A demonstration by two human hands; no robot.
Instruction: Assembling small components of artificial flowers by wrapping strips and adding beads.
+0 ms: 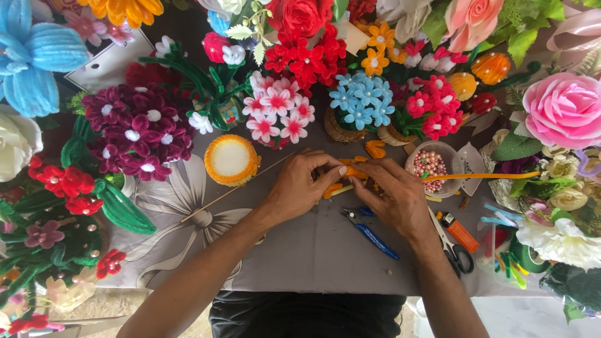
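Left hand [299,186] and right hand [395,193] meet at table centre, fingertips pinching an orange pipe cleaner [348,176]; close grip likely steadies a bend; free end runs right, long axis roughly horizontal, over the bead bowl [431,168]; blue-handled pliers [370,230] just below; thin stick [238,188] slants left.

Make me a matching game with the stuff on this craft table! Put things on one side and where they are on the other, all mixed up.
Things:
1. pliers
2. bowl of beads
3. round yellow-rimmed piece
4. orange pipe cleaner

Places:
A. pinched between the left hand and right hand
B. left of both hands
C. on the cloth below the hands
D. just above the right hand

Pairs: 1-C, 2-D, 3-B, 4-A
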